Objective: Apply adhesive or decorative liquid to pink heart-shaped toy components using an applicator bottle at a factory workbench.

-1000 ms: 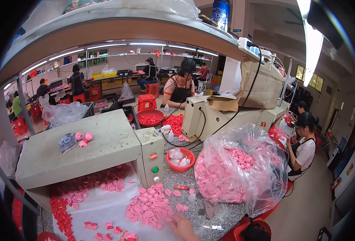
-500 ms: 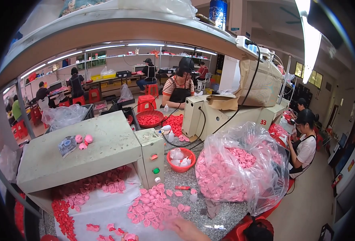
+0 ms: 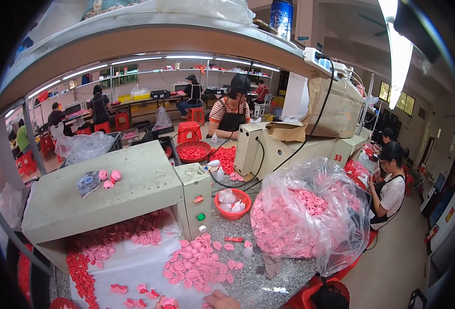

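Our right hand point(image 3: 221, 300) barely shows at the near edge; fingers' state we cannot tell. Left hand point(image 3: 163, 305) possibly touches a pink piece point(image 3: 167, 301) on the near tabletop point(image 3: 253, 278).

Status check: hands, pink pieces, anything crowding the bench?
Both hands barely in view at the bottom edge; right hand grip unclear. Pink pieces piled ahead. Clear bag of pink pieces crowds right.

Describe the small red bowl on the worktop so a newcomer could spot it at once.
Find the grey-green machine housing, then the big clear bag of pink pieces. Between them sits the small red bowl; unlike the larger red basin behind, it holds whitish pieces.
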The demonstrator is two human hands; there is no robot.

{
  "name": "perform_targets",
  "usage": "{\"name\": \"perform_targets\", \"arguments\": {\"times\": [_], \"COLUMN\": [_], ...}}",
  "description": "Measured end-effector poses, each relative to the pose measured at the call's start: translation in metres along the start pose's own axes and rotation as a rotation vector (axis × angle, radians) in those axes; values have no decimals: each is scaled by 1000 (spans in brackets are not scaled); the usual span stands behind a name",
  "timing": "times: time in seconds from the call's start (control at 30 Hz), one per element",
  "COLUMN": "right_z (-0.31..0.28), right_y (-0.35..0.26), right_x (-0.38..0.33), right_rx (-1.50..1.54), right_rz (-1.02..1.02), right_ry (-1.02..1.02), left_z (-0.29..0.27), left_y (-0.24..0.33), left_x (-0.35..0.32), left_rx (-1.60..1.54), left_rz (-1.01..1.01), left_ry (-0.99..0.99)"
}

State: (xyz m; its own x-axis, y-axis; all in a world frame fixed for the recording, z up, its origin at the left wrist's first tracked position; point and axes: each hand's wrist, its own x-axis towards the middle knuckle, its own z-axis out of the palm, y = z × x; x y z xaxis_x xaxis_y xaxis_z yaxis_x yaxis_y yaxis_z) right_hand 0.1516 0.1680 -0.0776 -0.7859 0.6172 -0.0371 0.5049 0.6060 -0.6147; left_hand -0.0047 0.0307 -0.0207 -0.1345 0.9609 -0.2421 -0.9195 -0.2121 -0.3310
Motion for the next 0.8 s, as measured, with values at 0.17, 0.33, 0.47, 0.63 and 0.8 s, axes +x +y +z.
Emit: {"name": "perform_targets", "arguments": {"times": [0.17,0.33,0.47,0.63,0.8], "right_z": [7,2,-11,-3,-7], "right_y": [3,5,6,22,13], "right_x": [-5,-4,-3,1,-8], "right_rx": [-37,-40,-77,-76,-30], "right_rz": [39,39,100,158,209], "right_ry": [20,94,71,65,85], "left_z": [8,16,12,18,13], "left_y": [-8,-13,-9,-13,-13], "left_x": [2,-1,0,-2,-11], "left_rx": [437,584,571,545,549], "left_rz": [147,211,235,227,240], "left_ry": [-13,-49,-5,-11,9]}}
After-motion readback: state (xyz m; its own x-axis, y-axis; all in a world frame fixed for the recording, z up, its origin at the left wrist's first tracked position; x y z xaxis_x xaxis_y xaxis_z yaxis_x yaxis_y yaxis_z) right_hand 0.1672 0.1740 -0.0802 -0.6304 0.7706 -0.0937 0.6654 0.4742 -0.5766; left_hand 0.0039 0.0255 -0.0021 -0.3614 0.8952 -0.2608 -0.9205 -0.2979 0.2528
